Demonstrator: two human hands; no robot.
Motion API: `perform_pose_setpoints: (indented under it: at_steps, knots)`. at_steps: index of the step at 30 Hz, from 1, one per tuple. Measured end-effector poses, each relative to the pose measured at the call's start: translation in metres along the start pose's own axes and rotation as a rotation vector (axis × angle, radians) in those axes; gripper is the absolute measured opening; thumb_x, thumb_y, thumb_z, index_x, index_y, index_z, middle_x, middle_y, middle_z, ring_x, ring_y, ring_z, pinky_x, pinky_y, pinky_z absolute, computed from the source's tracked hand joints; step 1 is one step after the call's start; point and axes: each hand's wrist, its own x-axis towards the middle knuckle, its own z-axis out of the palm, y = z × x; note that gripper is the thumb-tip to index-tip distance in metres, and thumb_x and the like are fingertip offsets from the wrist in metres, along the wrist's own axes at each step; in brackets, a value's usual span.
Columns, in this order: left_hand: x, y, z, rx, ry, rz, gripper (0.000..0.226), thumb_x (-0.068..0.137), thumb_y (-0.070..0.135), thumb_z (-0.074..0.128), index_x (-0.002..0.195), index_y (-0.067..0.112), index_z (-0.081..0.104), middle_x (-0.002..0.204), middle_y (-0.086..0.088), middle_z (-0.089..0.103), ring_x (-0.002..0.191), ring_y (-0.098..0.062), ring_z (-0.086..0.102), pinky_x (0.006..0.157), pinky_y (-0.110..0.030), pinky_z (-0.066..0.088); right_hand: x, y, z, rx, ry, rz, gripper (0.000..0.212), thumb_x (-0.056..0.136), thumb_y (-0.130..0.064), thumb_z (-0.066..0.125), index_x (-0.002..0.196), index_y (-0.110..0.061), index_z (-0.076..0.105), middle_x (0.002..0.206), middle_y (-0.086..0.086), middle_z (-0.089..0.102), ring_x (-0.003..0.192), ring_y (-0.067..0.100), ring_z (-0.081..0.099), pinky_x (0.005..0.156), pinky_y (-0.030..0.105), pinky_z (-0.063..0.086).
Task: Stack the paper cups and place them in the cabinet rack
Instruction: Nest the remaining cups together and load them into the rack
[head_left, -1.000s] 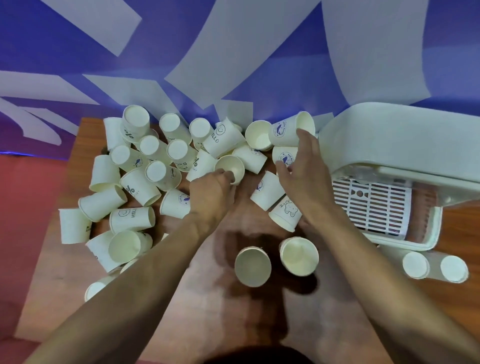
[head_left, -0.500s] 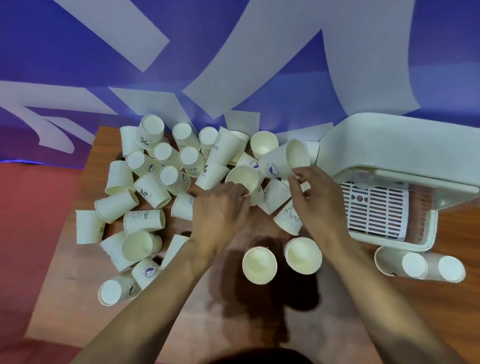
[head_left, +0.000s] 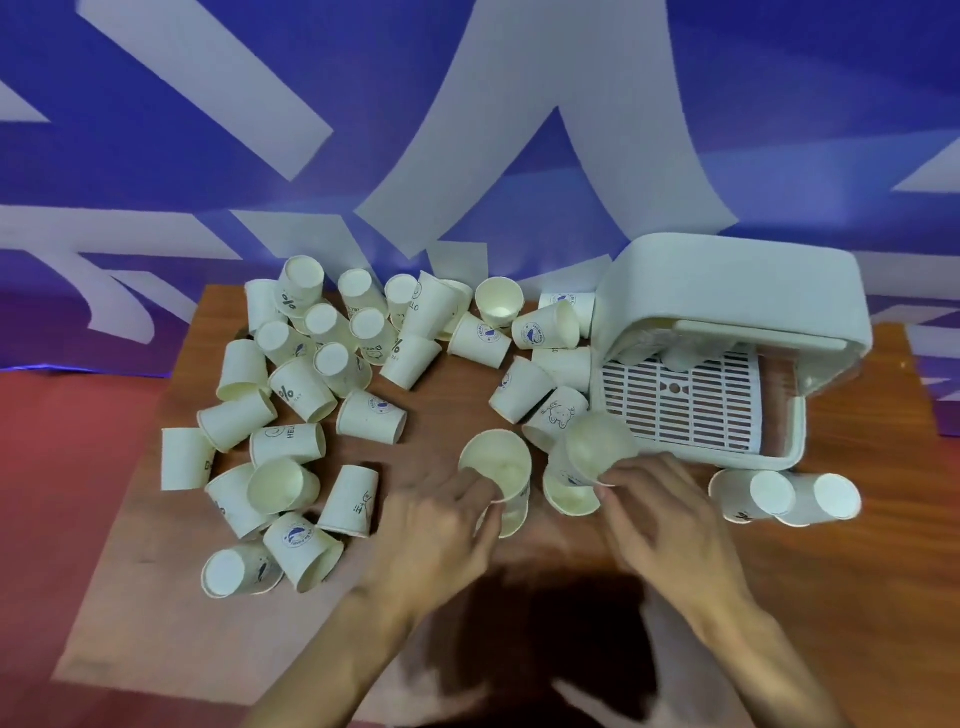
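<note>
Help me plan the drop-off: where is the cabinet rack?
Head view: the cabinet rack stands far right on the table, just beyond the right hand.

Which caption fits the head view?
Left hand grips one white paper cup, right hand a second cup, beside the white plastic cabinet rack.

A wooden table (head_left: 156, 597) stands before a blue-and-white wall (head_left: 208, 104).

A bare strip of table (head_left: 447, 405) runs between the left cup heap (head_left: 301, 395) and cups (head_left: 519, 389) crowding the rack (head_left: 680, 410).
</note>
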Motion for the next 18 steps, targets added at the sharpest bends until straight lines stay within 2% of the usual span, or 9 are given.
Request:
perform_pose_setpoints:
  at_steps: [5, 10, 13, 14, 16, 18]
  knots:
    - [-0.018, 0.0, 0.024, 0.072, -0.111, 0.021, 0.01, 0.083, 0.024, 0.06, 0.074, 0.022, 0.057, 0.07, 0.005, 0.056, 0.065, -0.021, 0.053, 0.056, -0.034, 0.038, -0.012, 0.017, 0.012, -0.063, -0.084, -0.044, 0.009, 0.094, -0.022, 0.064, 0.095, -0.017, 0.07, 0.099, -0.008, 0.064, 0.097, 0.018, 0.061, 0.078, 0.035, 0.053]
    - [-0.025, -0.01, 0.058, 0.104, -0.329, 0.035, 0.01, 0.082, 0.028, 0.066, 0.075, 0.024, 0.06, 0.074, 0.005, 0.059, 0.068, -0.021, 0.058, 0.056, -0.035, 0.047, -0.015, 0.04, 0.031, -0.112, -0.246, -0.053, 0.022, 0.099, -0.033, 0.052, 0.094, -0.022, 0.07, 0.096, -0.012, 0.061, 0.092, 0.018, 0.059, 0.072, 0.034, 0.053]
    - [-0.024, -0.014, 0.07, 0.063, -0.388, -0.014, 0.015, 0.084, 0.027, 0.066, 0.071, 0.022, 0.059, 0.073, 0.006, 0.059, 0.069, -0.022, 0.058, 0.055, -0.036, 0.048, -0.018, 0.049, 0.039, -0.074, -0.346, -0.003, 0.019, 0.097, -0.035, 0.055, 0.098, -0.026, 0.072, 0.101, -0.016, 0.063, 0.096, 0.012, 0.058, 0.079, 0.028, 0.052]
    - [-0.024, -0.014, 0.072, 0.044, -0.384, -0.034, 0.016, 0.084, 0.026, 0.065, 0.07, 0.022, 0.058, 0.073, 0.005, 0.059, 0.069, -0.023, 0.058, 0.056, -0.037, 0.048, -0.018, 0.049, 0.038, 0.002, -0.33, 0.042, 0.015, 0.096, -0.031, 0.06, 0.103, -0.025, 0.072, 0.107, -0.017, 0.063, 0.1, 0.007, 0.058, 0.085, 0.023, 0.05]
    - [-0.022, -0.016, 0.075, 0.01, -0.368, -0.065, 0.017, 0.083, 0.025, 0.067, 0.07, 0.02, 0.057, 0.073, 0.004, 0.059, 0.068, -0.023, 0.057, 0.056, -0.036, 0.047, -0.022, 0.052, 0.034, 0.163, -0.19, 0.201, 0.019, 0.094, -0.021, 0.065, 0.112, -0.021, 0.071, 0.117, -0.015, 0.063, 0.107, 0.001, 0.059, 0.092, 0.017, 0.046]
    - [-0.02, -0.016, 0.075, -0.001, -0.36, -0.074, 0.019, 0.081, 0.024, 0.07, 0.069, 0.021, 0.057, 0.072, 0.004, 0.059, 0.067, -0.023, 0.057, 0.054, -0.034, 0.045, -0.027, 0.069, 0.032, 0.214, -0.015, 0.39, 0.021, 0.095, -0.019, 0.062, 0.115, -0.02, 0.068, 0.116, -0.01, 0.063, 0.102, 0.007, 0.062, 0.09, 0.025, 0.05]
